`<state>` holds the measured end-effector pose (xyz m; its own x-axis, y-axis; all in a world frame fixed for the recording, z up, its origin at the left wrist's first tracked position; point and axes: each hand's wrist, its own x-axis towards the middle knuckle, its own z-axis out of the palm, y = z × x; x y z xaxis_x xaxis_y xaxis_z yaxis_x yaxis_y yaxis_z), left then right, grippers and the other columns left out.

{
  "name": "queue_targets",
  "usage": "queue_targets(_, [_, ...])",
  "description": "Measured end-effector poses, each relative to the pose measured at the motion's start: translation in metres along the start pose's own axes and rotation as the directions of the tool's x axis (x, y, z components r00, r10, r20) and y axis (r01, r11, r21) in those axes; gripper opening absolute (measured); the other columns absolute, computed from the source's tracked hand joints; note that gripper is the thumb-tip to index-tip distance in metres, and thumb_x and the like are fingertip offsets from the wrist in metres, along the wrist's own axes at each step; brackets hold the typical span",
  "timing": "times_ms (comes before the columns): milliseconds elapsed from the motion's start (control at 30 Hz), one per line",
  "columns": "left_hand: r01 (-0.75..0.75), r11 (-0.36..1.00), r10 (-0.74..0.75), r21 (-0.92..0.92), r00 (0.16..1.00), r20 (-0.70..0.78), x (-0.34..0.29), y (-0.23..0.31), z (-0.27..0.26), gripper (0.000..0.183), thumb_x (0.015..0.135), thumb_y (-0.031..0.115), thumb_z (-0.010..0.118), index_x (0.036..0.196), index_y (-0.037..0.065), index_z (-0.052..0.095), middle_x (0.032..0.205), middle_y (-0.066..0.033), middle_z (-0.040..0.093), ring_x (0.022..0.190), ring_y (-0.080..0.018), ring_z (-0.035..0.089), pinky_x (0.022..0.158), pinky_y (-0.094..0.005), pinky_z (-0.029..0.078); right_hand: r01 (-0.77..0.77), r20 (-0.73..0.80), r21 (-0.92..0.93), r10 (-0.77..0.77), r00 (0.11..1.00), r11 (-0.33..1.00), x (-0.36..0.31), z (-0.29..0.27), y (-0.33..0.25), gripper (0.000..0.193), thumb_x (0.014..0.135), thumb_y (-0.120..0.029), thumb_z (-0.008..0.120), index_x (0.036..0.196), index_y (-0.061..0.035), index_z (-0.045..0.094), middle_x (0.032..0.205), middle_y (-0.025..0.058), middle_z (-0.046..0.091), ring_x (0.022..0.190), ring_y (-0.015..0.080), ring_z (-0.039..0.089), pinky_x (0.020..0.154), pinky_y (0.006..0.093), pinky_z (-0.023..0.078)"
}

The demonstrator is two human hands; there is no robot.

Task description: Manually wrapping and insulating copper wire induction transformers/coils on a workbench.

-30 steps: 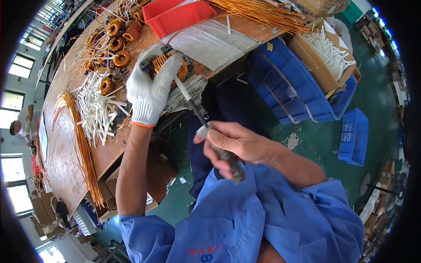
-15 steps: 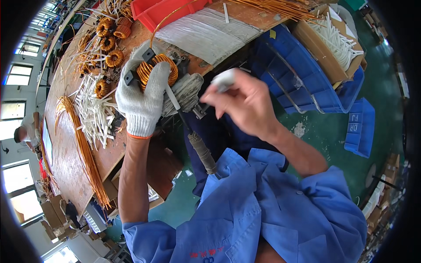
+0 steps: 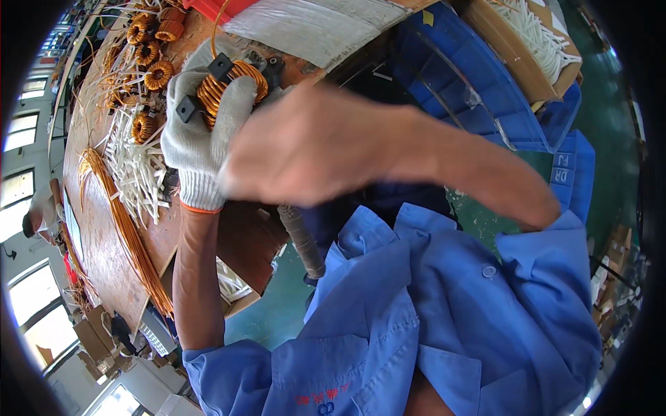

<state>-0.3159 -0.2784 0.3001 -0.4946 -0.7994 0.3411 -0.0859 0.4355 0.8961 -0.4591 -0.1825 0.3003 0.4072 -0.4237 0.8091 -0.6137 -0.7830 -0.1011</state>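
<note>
Holding wire coil (image 3: pixel 214 91) | gloved left grip (image 3: pixel 198 142) | right grip (image 3: pixel 291 149) blurred, near

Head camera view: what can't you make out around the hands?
All in the head view:
Right hand: motion blur hides its fingers and anything held.
Wrapped handle: upper end hidden behind the right hand.
Copper-coloured coil: partly covered by the gloved left hand.
Red bin: cut off by the top edge.

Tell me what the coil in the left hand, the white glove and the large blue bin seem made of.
Coil: probably enamelled copper wire, judging by its glossy orange-gold turns.
Glove: knitted fabric, perhaps cotton, given its matte, ribbed texture.
Blue bin: apparently moulded plastic, slightly shiny, with smooth panelled walls.
</note>
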Motion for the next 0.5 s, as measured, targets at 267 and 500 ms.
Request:
queue_targets(267, [-0.195,0.950,0.177,0.244,0.980,0.092,0.008,-0.026,-0.008,0.033,0.107,0.031,0.067,0.123,0.002,0.064,0.100,-0.0006,0.067,0.085,-0.0067,0.057,0.076,-0.0248,0.049,0.114,0.594,0.803,0.801,-0.068,-0.585,-0.126,0.172,-0.062,0.035,0.109,-0.035,0.047,0.115,-0.0041,0.062,0.094,0.0113,0.071,0.075,0.0210,0.066,0.064,0.0364,0.058])
queue_targets(500, [-0.176,0.972,0.167,0.153,0.984,0.069,0.007,-0.009,-0.011,0.039,0.112,0.038,0.055,0.120,0.001,0.064,0.101,-0.0004,0.062,0.093,-0.0094,0.050,0.088,-0.0280,0.045,-0.512,0.350,0.806,0.937,0.005,-0.298,-0.088,0.054,-0.085,0.043,0.109,-0.040,0.060,0.109,0.0023,0.056,0.097,0.0073,0.063,0.079,0.0106,0.065,0.071,0.0282,0.059])
